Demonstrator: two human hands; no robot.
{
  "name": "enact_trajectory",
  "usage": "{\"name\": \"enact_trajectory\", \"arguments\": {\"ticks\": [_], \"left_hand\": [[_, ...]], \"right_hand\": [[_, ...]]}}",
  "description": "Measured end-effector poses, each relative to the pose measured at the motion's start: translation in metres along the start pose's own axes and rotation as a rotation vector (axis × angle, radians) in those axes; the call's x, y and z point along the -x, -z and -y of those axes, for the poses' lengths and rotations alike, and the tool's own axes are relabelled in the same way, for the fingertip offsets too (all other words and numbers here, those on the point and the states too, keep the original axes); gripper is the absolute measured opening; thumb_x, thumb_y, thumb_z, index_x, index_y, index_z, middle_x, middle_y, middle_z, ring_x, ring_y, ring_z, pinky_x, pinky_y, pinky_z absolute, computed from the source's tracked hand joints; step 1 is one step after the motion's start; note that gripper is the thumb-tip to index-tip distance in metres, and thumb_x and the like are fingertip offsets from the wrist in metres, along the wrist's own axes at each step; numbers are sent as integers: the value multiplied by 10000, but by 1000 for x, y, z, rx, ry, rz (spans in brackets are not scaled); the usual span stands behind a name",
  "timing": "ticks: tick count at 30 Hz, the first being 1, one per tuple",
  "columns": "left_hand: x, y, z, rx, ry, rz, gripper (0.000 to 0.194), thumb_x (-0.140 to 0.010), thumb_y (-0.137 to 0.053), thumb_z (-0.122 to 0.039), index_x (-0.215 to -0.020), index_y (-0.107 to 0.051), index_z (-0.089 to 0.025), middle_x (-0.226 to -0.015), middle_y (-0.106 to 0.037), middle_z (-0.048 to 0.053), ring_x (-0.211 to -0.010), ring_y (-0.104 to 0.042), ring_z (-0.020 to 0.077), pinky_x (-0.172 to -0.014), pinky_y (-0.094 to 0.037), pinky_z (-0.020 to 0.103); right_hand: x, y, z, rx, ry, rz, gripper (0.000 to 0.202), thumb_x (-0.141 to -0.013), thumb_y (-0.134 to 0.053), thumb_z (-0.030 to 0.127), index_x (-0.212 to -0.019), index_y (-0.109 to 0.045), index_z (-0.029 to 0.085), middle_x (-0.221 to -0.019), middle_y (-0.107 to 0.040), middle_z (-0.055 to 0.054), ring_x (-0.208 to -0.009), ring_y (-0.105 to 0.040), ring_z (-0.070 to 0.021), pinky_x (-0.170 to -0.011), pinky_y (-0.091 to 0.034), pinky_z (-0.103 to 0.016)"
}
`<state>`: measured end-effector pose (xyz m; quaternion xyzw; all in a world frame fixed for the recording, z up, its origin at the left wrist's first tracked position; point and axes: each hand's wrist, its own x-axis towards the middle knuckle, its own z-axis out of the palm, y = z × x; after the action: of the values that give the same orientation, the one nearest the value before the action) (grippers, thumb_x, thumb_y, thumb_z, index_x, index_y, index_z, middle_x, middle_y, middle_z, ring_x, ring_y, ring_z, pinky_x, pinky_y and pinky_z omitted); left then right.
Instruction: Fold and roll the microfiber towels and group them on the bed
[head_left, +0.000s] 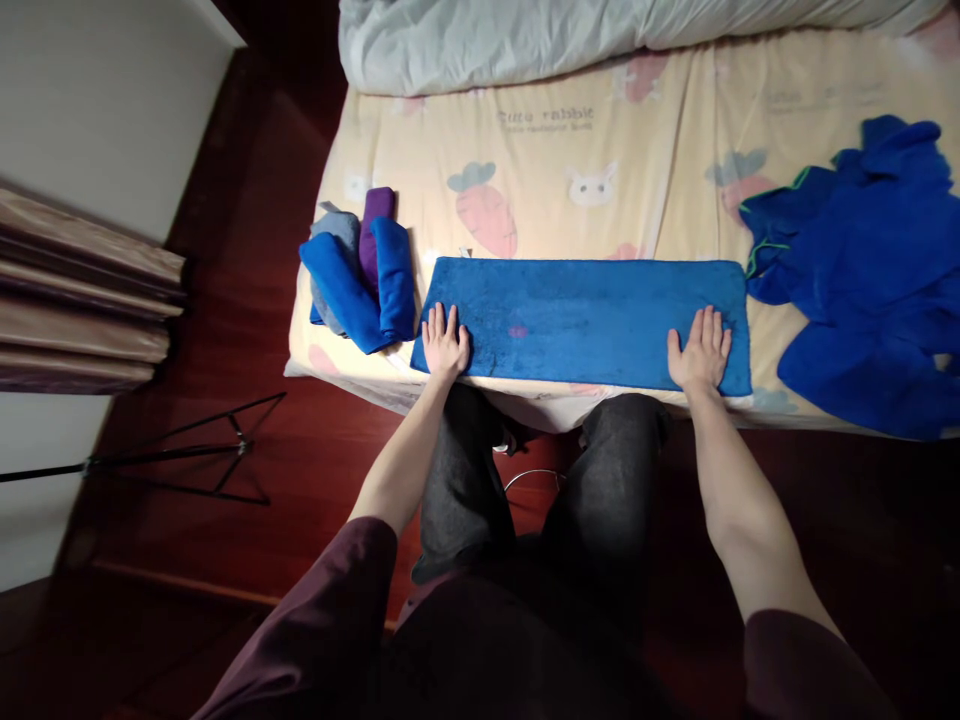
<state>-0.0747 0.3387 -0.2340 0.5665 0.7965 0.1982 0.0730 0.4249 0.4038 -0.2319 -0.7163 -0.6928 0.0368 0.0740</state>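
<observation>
A long blue towel (570, 315) lies flat along the near edge of the bed, with a small purplish spot and darker patches on its surface. My left hand (445, 342) rests palm down on its left end, fingers spread. Flat on the right end is my right hand (702, 350), also with the fingers stretched out. Neither hand grips anything. Left of the towel sits a small pile of folded cloths (349, 290) in blue, purple and grey. To the right lies a crumpled heap of blue cloth (877, 260) with some green edging.
The bed (547, 200) has a pale yellow sheet with carrot and rabbit prints. A rolled light quilt (525, 50) lies across its far side. A black tripod (225, 450) stands on the dark red floor at left, near a striped curtain (82, 300).
</observation>
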Motion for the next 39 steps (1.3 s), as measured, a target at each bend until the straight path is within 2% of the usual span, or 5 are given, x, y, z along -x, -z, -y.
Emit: {"name": "enact_trajectory", "arguments": {"ticks": [10,16,27,31,39], "left_hand": [[2,10,20,-36,40,-2,652,-1077,-363,-443,-1666,-438,-171,-1795,-252,104,-1676,-210,291,-1375,-179,502],[1,14,26,-54,47,48,683,-1064,-383,-465,-1679,-408,-168,-1794,-245,125,-1663,-236,331,-1344,-227,558],[8,21,16,-39,29,0,703,-1010,-416,-428,-1646,-465,-133,-1764,-317,154,-1642,-287,341,-1344,-219,532],[7,18,16,-46,9,-50,721,-981,-410,-449,-1609,-519,-112,-1736,-373,160,-1603,-358,374,-1314,-265,566],[8,18,18,-48,-33,-79,759,-962,-401,-523,-1608,-530,-145,-1722,-403,151,-1590,-384,381,-1298,-279,589]], "right_hand": [[1,3,3,-17,-18,8,736,-1084,-279,400,-1705,-231,8,-1783,-230,-218,-1678,-178,-301,-1352,-189,-604],[3,14,11,-1,-44,60,736,-1088,-261,414,-1716,-235,32,-1791,-219,-194,-1685,-180,-288,-1363,-161,-581],[5,26,11,-139,-47,89,706,-1096,-349,424,-1715,-281,92,-1811,-165,-146,-1693,-144,-287,-1378,-82,-592],[-21,31,-10,-103,-11,127,693,-1105,-347,422,-1721,-276,113,-1813,-173,-126,-1694,-148,-278,-1383,-107,-570],[-129,45,-97,-97,-92,268,643,-1135,-307,477,-1706,-340,182,-1773,-317,-127,-1631,-325,-349,-1337,-243,-641]]}}
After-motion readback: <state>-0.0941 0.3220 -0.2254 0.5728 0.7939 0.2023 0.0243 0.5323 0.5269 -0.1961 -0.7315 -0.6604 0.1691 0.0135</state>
